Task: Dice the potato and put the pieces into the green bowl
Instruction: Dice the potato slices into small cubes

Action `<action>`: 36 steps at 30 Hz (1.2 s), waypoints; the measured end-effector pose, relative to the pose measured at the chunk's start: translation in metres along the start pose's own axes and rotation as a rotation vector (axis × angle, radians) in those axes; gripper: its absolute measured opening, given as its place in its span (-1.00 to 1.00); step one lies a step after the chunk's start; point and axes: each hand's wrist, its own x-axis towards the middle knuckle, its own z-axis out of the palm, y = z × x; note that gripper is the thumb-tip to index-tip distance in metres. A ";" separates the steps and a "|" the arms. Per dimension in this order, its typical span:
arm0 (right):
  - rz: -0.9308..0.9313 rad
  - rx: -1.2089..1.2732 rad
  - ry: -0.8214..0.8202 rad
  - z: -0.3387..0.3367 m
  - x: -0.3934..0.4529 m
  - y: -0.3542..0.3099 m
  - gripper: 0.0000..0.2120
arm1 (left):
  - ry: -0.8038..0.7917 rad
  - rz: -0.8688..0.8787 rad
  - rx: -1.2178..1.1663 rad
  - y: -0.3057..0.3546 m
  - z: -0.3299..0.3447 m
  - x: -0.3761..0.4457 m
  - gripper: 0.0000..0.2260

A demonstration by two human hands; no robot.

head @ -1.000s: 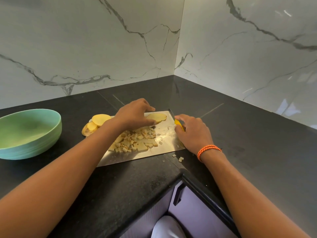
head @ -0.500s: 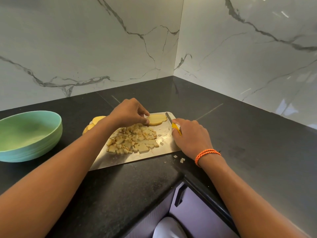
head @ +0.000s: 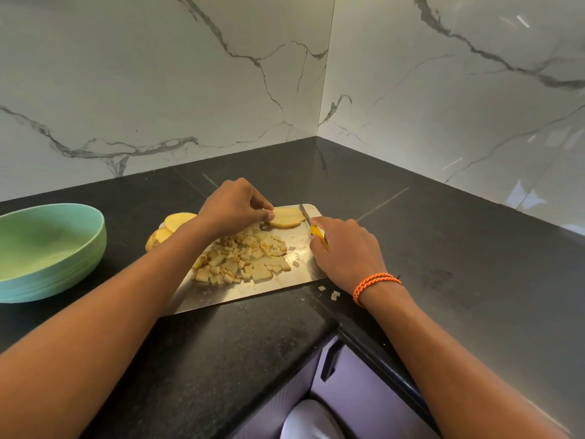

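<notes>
A steel cutting board (head: 253, 291) lies on the black counter with a heap of diced potato (head: 243, 259) in its middle. At the board's far end lie flat potato slices (head: 286, 218); my left hand (head: 232, 207) pinches their left edge with thumb and fingertips. My right hand (head: 346, 251) grips a yellow-handled knife (head: 313, 228), its blade just right of the slices. More potato slices (head: 172, 228) lie off the board's left corner, partly hidden by my left forearm. The green bowl (head: 47, 248) stands at the far left with nothing in it.
A few stray potato bits (head: 330, 293) lie on the counter by the board's near right corner. Marble walls meet in a corner behind the board. The counter's front edge runs close below the board, with a cabinet handle (head: 329, 359) beneath.
My left hand lifted from flat on the slices to pinching their left edge. The right hand brought the knife up beside the slices. The view shifted slightly.
</notes>
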 end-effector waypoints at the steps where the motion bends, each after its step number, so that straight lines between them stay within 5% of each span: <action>1: 0.004 -0.006 0.003 -0.001 -0.001 0.000 -0.67 | 0.019 -0.012 0.003 -0.002 -0.001 0.000 -0.81; 36: -0.031 -0.014 -0.022 -0.003 -0.005 -0.005 -0.63 | 0.041 0.005 0.037 0.003 0.010 0.000 -0.72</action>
